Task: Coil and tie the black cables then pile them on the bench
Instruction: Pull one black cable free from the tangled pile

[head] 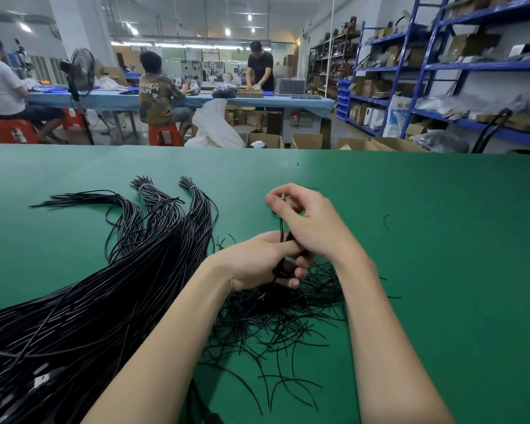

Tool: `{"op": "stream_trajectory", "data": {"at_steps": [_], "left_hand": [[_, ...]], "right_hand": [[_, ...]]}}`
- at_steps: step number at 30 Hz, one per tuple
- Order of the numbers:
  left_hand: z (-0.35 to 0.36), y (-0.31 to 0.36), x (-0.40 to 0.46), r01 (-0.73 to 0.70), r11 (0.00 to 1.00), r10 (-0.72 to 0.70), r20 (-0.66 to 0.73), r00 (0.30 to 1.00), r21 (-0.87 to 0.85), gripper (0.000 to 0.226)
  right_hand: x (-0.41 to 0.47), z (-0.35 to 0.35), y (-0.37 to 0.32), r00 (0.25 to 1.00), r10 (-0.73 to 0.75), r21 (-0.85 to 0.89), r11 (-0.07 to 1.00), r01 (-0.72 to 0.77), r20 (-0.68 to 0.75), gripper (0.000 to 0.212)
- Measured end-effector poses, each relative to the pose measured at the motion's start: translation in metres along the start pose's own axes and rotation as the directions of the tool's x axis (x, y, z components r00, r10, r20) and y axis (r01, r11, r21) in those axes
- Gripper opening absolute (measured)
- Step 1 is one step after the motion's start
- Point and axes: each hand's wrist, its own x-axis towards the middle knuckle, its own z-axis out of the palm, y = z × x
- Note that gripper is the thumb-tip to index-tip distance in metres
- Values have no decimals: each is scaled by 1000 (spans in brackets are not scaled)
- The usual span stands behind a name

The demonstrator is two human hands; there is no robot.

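Two hands work close together near the middle of the green surface (410, 209). The left hand (263, 260) lies palm up with its fingers curled round a small coil of black cable (283, 269). The right hand (309, 223) sits just above it, thumb and forefinger pinching a thin black strand (281, 228) that rises from the coil; its other fingers are loosely bent. Directly beneath both hands, a loose tangle of short black strands (276, 325) spreads toward the near edge. To the left, a thick mass of long black cables (83, 307) runs from the near left corner toward the middle, fanning into three bundles (166, 206) whose far ends point at the far edge; two of these are bound with pale ties. Beyond the far edge, people sit and stand at a blue table (196, 101), and blue shelving (441, 68) lines the right wall.
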Motion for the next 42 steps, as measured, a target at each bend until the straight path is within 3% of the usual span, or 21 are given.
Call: {"op": "stream_trajectory", "data": {"at_steps": [4,6,9,13,15,21,27,33,37,40,42], "left_hand": [[-4,-2,6,-55,997,43,-214,976,-50,10],[-7,-4,9,-77,997,80,-296,952,21,17],[-5,-6,10,-95,964,166,-283,945,247,20],[-6,-4,9,-107,914,225,-268,937,391,27],[-7,-1,7,-134,929,227,-246,942,345,29],[-9,7,6,-119,993,120,-199,973,16,38],[-10,6,7,-125,988,104,-199,974,-91,32],[-14,1,7,-180,945,127,-202,971,-272,29],[-22,-2,11,-345,898,222,-394,892,-274,28],[-27,-6,16,-407,906,288,-542,789,-112,25],[-27,-9,17,-412,911,333,-573,749,-9,24]], "right_hand": [[-2,-11,-4,977,210,-11,978,-209,36,64],[-4,-18,-6,951,292,-80,955,-285,99,74],[-8,-14,-4,941,251,-31,968,-251,228,50],[-7,-5,-2,973,184,151,967,-204,135,14],[-6,-4,-2,971,185,256,942,-219,149,8],[-11,-5,-7,945,293,444,834,-326,143,22],[-8,-5,-10,943,323,442,837,-323,77,18],[-6,-1,-5,920,389,313,870,-381,39,28],[-10,-10,-7,842,471,105,853,-510,262,46],[-15,-11,-6,791,456,-40,875,-483,407,39],[-16,-6,-7,784,435,-4,875,-484,442,30]]}}
